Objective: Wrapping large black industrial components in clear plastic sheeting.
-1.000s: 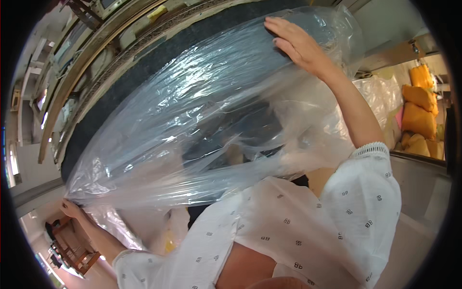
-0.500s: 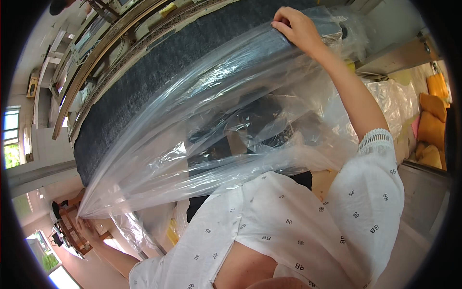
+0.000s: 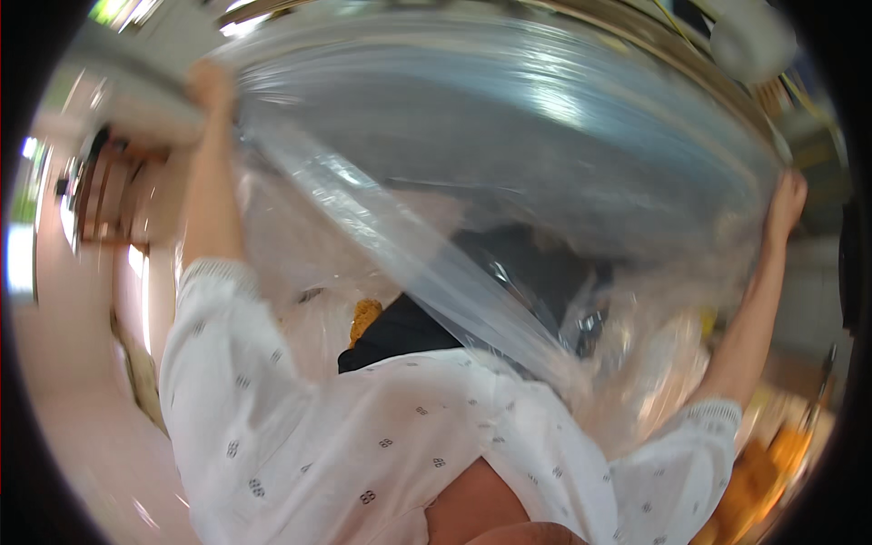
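Note:
A large clear plastic sheet (image 3: pixel 545 136) stretches across the width of the head view, over a dark grey padded surface. At the far left, my left hand (image 3: pixel 214 89) is closed on one end of the sheet; motion smears its fingers. Over at the right side, my right hand (image 3: pixel 788 202) grips the opposite end, fingers curled round the edge. Between the two hands the plastic is pulled taut along its far edge, while a loose fold (image 3: pixel 391 236) slants down toward my white shirt. Through the film my dark trousers (image 3: pixel 409 331) show.
Beyond the sheet runs a long wooden rail (image 3: pixel 636 32), with a blurred white object (image 3: pixel 752 38) at the far right. Orange cloth (image 3: pixel 763 472) lies at the lower right. A wooden rack (image 3: pixel 113 195) stands at the left, and more crumpled plastic (image 3: pixel 668 363) hangs near my right arm.
My left hand has risen from the lower left to the far left, drawing the plastic over the dark surface. The view has turned, and my right hand now appears lower at the right.

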The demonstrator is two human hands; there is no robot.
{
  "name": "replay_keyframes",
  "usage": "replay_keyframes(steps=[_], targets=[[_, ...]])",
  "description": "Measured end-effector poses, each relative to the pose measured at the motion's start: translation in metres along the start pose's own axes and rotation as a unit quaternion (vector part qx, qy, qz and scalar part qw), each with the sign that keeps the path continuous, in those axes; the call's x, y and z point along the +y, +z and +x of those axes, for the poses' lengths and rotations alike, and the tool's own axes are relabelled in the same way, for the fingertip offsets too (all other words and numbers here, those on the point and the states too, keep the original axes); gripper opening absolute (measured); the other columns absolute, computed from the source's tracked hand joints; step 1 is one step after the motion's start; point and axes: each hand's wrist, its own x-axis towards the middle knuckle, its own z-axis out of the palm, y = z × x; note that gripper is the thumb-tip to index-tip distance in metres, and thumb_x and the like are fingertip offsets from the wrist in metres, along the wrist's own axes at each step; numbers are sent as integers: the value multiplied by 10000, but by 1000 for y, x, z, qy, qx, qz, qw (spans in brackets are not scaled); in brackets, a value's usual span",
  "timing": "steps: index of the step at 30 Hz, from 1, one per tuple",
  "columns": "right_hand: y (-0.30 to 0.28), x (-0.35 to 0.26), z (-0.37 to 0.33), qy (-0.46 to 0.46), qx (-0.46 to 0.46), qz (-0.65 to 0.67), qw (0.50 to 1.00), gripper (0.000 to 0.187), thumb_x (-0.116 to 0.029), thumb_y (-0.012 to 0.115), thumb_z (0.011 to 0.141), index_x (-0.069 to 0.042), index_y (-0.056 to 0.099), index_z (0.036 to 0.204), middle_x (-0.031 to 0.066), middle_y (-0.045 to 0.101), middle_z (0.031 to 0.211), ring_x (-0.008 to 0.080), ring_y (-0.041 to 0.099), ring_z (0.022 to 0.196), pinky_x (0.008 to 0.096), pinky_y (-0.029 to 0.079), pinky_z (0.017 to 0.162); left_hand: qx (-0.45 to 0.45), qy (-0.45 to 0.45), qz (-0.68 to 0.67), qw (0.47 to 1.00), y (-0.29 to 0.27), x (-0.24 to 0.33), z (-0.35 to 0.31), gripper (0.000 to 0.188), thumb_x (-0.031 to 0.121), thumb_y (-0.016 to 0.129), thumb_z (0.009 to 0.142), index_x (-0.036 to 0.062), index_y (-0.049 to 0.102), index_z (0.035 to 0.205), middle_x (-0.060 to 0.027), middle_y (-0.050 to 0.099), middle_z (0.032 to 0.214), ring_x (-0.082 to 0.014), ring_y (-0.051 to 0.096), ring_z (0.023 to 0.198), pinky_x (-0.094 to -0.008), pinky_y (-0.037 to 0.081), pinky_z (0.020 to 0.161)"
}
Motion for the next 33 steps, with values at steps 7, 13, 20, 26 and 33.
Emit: replay_keyframes(steps=[7, 13, 20, 26, 33], targets=[[13, 68, -46, 92, -69, -38, 993, 271, -241, 509, 888, -17, 549, 1034, 74, 572, 966, 178, 515, 873, 293, 404, 804, -17, -162, -420, 893, -20, 124, -45, 256, 288, 520, 816, 90, 641, 925, -152, 638, 879, -306, 606, 858, -378, 456, 767], [17, 83, -26, 89, -103, -68, 988, 282, -255, 529, 881, -6, 563, 1010, 78, 579, 973, 186, 514, 890, 290, 394, 822, -33, -160, -455, 876, -3, 153, -29, 290, 309, 528, 796, 83, 657, 924, -147, 647, 885, -304, 605, 881, -365, 452, 789], [33, 75, -14, 105, -93, -8, 990, 338, -301, 572, 851, 21, 563, 954, 98, 567, 910, 209, 506, 837, 307, 396, 792, -51, -136, -433, 890, 14, 144, -19, 318, 315, 589, 752, 48, 626, 921, -144, 644, 860, -289, 604, 847, -366, 455, 752], [27, 70, -11, 56, -62, -177, 981, 482, -385, 643, 774, 74, 500, 745, 157, 503, 769, 264, 479, 726, 378, 407, 718, 1, -205, -366, 908, 28, 153, -18, 337, 300, 595, 750, 41, 598, 966, -171, 629, 901, -327, 598, 863, -364, 462, 762], [24, 52, -17, 128, -37, -129, 983, 429, -321, 525, 857, 107, 539, 876, 201, 546, 902, 289, 517, 816, 371, 405, 794, 58, -220, -362, 904, 27, 156, -23, 282, 200, 552, 781, -52, 541, 906, -250, 552, 906, -363, 544, 866, -412, 437, 786]])
